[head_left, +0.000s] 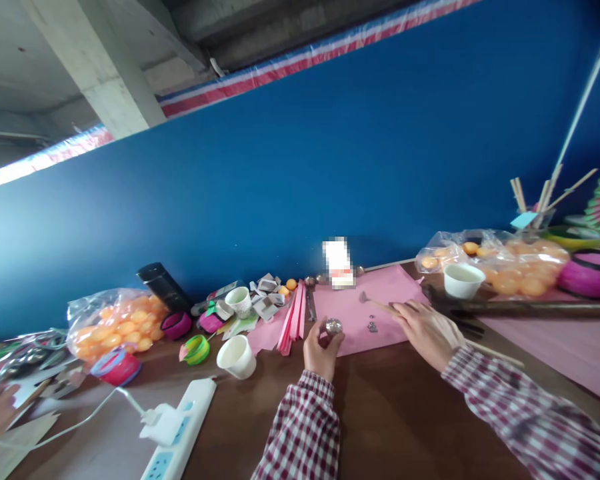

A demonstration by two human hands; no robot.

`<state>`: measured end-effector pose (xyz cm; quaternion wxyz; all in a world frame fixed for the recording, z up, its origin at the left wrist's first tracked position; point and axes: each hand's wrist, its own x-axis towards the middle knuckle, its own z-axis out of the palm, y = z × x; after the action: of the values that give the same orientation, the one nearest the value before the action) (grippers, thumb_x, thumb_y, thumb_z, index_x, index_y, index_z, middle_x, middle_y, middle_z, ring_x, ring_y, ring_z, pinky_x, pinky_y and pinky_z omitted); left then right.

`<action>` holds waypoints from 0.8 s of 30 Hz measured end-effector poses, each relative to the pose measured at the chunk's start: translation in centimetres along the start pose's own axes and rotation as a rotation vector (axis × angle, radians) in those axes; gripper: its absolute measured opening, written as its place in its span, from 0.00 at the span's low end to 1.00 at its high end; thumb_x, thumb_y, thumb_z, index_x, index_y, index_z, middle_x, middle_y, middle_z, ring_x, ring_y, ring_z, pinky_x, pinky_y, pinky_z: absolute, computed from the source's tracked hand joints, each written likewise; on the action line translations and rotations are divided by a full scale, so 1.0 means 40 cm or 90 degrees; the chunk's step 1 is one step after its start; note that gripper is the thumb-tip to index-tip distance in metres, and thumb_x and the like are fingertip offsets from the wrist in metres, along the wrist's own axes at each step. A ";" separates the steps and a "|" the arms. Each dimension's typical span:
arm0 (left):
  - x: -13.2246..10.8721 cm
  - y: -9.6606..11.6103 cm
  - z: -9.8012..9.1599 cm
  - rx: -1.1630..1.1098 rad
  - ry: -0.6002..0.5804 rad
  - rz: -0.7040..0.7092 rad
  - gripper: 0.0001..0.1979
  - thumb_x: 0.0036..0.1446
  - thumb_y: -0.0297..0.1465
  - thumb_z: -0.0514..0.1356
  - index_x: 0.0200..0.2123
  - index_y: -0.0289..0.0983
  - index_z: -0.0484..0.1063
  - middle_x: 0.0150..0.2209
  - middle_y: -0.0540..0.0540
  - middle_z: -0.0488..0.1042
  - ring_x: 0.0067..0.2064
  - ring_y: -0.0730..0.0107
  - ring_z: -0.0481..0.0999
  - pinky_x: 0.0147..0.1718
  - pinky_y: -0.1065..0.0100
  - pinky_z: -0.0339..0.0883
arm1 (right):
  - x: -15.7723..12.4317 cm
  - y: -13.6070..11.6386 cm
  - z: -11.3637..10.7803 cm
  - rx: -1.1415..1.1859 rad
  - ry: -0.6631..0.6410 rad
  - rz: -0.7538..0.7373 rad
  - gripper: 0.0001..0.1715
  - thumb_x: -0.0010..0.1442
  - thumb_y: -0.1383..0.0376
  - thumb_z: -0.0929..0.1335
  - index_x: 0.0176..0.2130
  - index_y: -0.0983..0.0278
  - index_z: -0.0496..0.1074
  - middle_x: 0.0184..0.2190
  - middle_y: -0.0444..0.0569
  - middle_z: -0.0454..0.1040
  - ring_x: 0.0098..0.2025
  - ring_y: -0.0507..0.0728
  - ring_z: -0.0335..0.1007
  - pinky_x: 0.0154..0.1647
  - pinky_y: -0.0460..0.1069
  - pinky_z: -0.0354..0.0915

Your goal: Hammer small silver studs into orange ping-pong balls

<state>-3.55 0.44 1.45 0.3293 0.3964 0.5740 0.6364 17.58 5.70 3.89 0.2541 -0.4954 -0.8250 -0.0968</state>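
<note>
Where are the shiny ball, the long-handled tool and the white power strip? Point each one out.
Shiny ball [334, 326]: head view, middle of its visible surface.
Long-handled tool [381, 305]: head view, on the thin shaft.
White power strip [191, 419]: head view, on its top face.

The left hand [321, 350] holds a silver ball [333, 326] at the edge of pink paper [349, 311] on the surface [395, 413]; the right hand [427, 332] holds a stick [381, 306]. A cup [237, 359] sits near a power strip [185, 430].

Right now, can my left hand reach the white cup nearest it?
Probably yes: your left hand could skirt the pink strips across the tabletop to the white cup, after its grip releases the silver ball.
</note>
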 end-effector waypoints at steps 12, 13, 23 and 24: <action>0.005 -0.016 -0.002 0.036 -0.057 0.005 0.18 0.38 0.29 0.62 0.37 0.36 0.72 0.32 0.46 0.75 0.34 0.68 0.73 0.34 0.69 0.65 | -0.037 -0.084 -0.034 0.023 -0.020 -0.119 0.25 0.59 0.66 0.56 0.55 0.51 0.54 0.26 0.44 0.70 0.20 0.48 0.62 0.17 0.43 0.50; 0.005 -0.017 -0.002 0.033 -0.059 0.009 0.18 0.39 0.29 0.62 0.38 0.36 0.72 0.33 0.46 0.75 0.35 0.68 0.73 0.35 0.68 0.65 | -0.037 -0.084 -0.035 0.022 -0.007 -0.105 0.25 0.59 0.66 0.56 0.55 0.52 0.53 0.27 0.45 0.71 0.21 0.48 0.63 0.18 0.43 0.50; -0.003 -0.006 0.005 0.059 -0.058 0.029 0.17 0.40 0.28 0.61 0.38 0.36 0.72 0.36 0.45 0.74 0.36 0.66 0.73 0.37 0.67 0.65 | -0.041 -0.093 -0.040 0.006 0.035 -0.079 0.27 0.59 0.66 0.56 0.57 0.54 0.50 0.28 0.45 0.70 0.23 0.49 0.64 0.18 0.43 0.51; -0.004 -0.004 0.006 0.068 -0.061 0.039 0.17 0.40 0.28 0.61 0.38 0.36 0.72 0.35 0.45 0.74 0.36 0.66 0.73 0.36 0.67 0.65 | -0.042 -0.094 -0.040 0.011 0.041 -0.082 0.27 0.59 0.66 0.56 0.57 0.54 0.50 0.28 0.46 0.70 0.24 0.49 0.64 0.18 0.43 0.52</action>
<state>-3.28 0.42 1.26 0.3152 0.4609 0.5784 0.5947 15.49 1.91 4.74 0.2782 -0.4354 -0.8474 -0.1220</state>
